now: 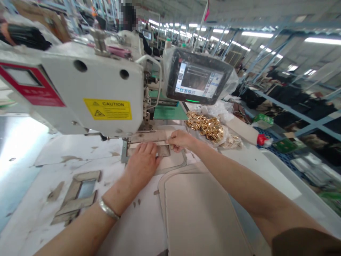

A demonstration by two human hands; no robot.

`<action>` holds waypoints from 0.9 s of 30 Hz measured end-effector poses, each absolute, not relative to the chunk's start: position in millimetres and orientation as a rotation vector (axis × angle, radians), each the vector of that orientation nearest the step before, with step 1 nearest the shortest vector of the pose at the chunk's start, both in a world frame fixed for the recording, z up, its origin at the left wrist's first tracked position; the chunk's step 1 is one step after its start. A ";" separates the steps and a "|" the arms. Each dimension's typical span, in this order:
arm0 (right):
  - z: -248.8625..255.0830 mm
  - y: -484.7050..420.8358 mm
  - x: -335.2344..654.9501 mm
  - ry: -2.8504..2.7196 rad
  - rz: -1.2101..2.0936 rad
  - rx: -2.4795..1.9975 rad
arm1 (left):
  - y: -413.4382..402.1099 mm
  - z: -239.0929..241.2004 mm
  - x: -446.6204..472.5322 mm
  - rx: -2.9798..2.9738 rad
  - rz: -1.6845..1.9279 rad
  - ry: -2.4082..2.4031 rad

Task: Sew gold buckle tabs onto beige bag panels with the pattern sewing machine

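Left hand [144,159] lies palm-down, fingers extended, gripping nothing, over the pale strip [162,143] at the metal frame [124,152]. Right hand [179,140] pinches strip's right end. Best, I'd judge: strip flat, straight, fingertips clear of machine head [112,85].

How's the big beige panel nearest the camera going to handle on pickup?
Probably flexible but not limp: the beige panel looks thin yet lies flat. Likely light for its size, given that thin edge. It might drag the similar layer whose rim shows beneath it.
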State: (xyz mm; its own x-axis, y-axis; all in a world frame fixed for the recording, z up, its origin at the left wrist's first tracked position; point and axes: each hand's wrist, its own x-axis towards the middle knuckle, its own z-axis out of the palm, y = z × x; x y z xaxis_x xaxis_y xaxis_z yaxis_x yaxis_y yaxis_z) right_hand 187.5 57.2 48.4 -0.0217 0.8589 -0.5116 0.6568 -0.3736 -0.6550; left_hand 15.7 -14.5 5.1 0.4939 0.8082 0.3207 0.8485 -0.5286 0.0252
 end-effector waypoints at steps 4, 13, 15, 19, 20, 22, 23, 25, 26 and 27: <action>34.6 49.9 191.5 -1.580 1.231 -1.887 | -7.3 -0.9 35.4 -2.725 -0.499 -1.356; 24.5 52.3 199.9 -1.568 1.287 -1.777 | -18.6 7.1 35.3 -2.560 -0.478 -1.592; 28.6 52.2 198.6 -1.562 1.316 -1.805 | -20.5 10.9 26.5 -2.514 -0.456 -1.619; 36.1 49.8 196.8 -1.545 1.327 -1.835 | -25.1 18.0 3.2 -2.386 -0.370 -1.687; 37.6 49.1 196.7 -1.542 1.332 -1.831 | -26.4 19.4 -1.5 -2.358 -0.352 -1.699; 39.9 47.8 196.6 -1.534 1.342 -1.826 | -29.0 21.4 -7.5 -2.329 -0.324 -1.705; 40.6 47.2 196.5 -1.532 1.346 -1.831 | -30.0 21.7 -8.8 -2.327 -0.315 -1.700; 40.4 46.0 196.2 -1.529 1.341 -1.842 | -31.1 20.6 -9.4 -2.330 -0.299 -1.694; 39.4 45.3 196.2 -1.525 1.329 -1.839 | -31.2 19.2 -9.5 -2.329 -0.301 -1.691; 37.9 44.7 196.2 -1.520 1.314 -1.823 | -31.2 17.4 -9.7 -2.330 -0.308 -1.685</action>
State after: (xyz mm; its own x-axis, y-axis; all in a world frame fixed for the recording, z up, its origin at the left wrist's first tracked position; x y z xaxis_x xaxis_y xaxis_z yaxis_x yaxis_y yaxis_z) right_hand 196.2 44.7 37.9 -0.0476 0.9202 -0.3885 0.5177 -0.3099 -0.7975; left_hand -9.7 -31.2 17.4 0.3095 0.8980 0.3129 0.9506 -0.3007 -0.0772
